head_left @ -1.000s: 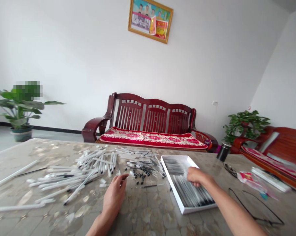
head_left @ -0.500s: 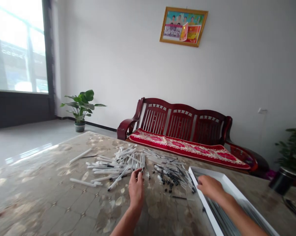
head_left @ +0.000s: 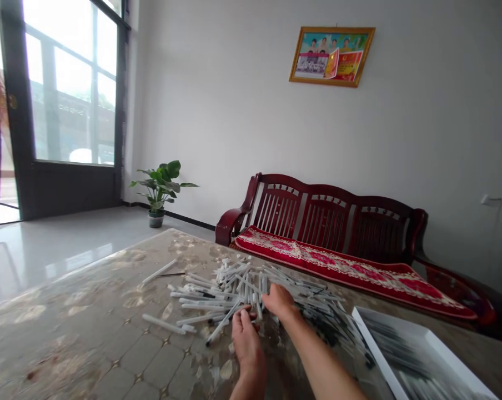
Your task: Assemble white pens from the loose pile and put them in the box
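A heap of white pens [head_left: 209, 304] lies loose on the table. At its near edge my left hand [head_left: 247, 336] is closed, thumb against curled fingers; whatever it may hold is too small to make out. My right hand [head_left: 280, 303] reaches across the heap, fingers closed beside the upright-looking pens just above my left fingertips. Its grip is hidden behind the knuckles. Darker, clear-bodied pens [head_left: 330, 311] and small black caps lie right of my hands, partly behind my right forearm. A white open box [head_left: 371, 344] at the right holds many slim grey sticks.
The table [head_left: 109, 311] has a patterned cover. Beyond it stands a dark red wooden bench [head_left: 324, 222] with a red floral cushion. A potted plant [head_left: 156, 219] is on the floor at the left, near a glazed door [head_left: 74, 100]. A framed picture hangs above.
My right hand has left the white box and come left to the pen heap, close to my left hand. My left hand stays at the heap's near edge. The view has turned left.
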The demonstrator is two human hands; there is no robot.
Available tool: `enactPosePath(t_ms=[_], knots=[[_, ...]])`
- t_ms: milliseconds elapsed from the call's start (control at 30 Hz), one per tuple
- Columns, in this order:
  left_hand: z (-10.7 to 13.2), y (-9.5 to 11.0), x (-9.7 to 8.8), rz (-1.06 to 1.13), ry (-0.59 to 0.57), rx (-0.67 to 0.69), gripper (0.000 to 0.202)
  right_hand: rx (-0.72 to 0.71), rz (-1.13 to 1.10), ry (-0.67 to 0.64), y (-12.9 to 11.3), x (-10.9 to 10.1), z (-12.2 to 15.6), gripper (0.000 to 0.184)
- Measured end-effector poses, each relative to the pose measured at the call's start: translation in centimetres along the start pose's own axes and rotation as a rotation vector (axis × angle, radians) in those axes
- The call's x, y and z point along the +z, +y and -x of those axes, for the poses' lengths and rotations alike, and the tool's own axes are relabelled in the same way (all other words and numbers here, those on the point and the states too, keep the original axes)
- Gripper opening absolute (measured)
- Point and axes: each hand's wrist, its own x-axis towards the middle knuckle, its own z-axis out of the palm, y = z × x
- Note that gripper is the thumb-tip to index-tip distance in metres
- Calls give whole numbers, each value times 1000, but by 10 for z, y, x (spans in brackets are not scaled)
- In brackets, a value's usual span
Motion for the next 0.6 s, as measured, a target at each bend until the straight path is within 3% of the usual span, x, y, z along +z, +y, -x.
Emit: enactPosePath(t_ms=[367,467,600], knots=[[14,28,6,94,17,-114,28,57,-147,-170,18,-6,-3,13],[19,34,7,121,-64,-147,29,56,-270,-206,30,-11,14,18],[30,42,12,210,-240,-222,41,43,-480,-155,54,-19,58,16]])
